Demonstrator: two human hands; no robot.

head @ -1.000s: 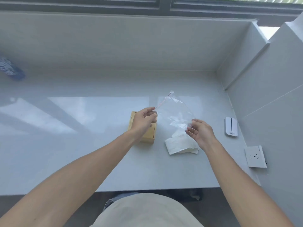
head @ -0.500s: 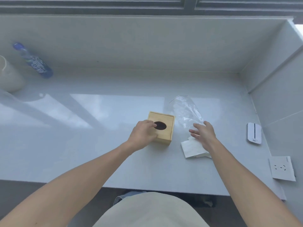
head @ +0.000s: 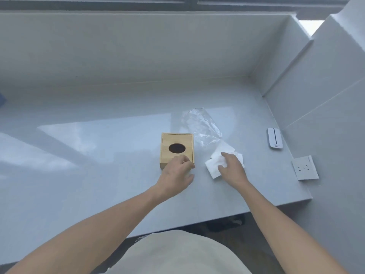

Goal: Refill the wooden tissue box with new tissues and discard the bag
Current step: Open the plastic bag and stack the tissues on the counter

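The wooden tissue box (head: 176, 149) stands on the pale counter (head: 98, 165), the dark oval hole in its lid facing up. My left hand (head: 177, 174) is at its near right corner, fingertips curled onto the near edge and thumb spread out over the counter. A stack of white tissues (head: 212, 168) lies just right of the box, and my right hand (head: 232, 169) rests flat on top of it. The clear plastic bag (head: 201, 126) lies crumpled on the counter behind the tissues, touching the box's far right corner. Neither hand touches the bag.
A small white device (head: 275, 141) lies near the right wall. A white socket plate (head: 305, 167) sits on the wall close to the counter's right end. The counter's near edge runs below my forearms. A blue object (head: 2, 99) shows at the far left.
Both hands have let go of the bag, which now lies on the counter. My left hand dropped to the box's near edge; my right hand settled onto the tissues.
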